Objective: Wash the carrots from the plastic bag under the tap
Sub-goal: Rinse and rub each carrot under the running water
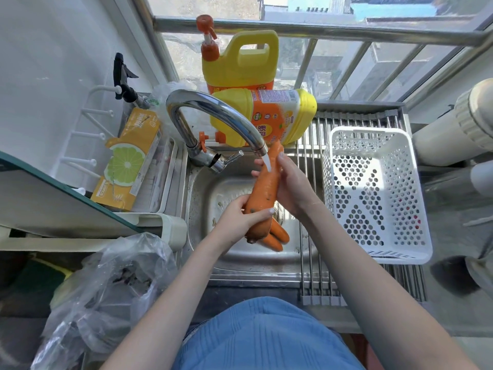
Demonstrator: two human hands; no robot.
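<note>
Carrot [262, 194] sits over the sink [202, 188] under the tap [213, 116] stream. Left hand [241, 216] grips its thick end, right hand [290, 182] wraps the upper part. Judged stiff, fairly light, slippery when wet; a two-ended hold suits it.

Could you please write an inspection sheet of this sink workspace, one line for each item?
Surface: steel sink, wet, with a roll-up drying rack across its right side.
Job's things: large carrot held under the running tap; smaller carrots lie in the sink; plastic bag on the left counter.
Clutter: two yellow detergent jugs, one upright, one lying; white basket on the rack; lemon-print box; spray bottle.
Hands: left hand grips the carrot's lower end; right hand wraps its upper part.
Cables: nothing seen.
Surroundings: window with metal bars; white pipes at right.
</note>
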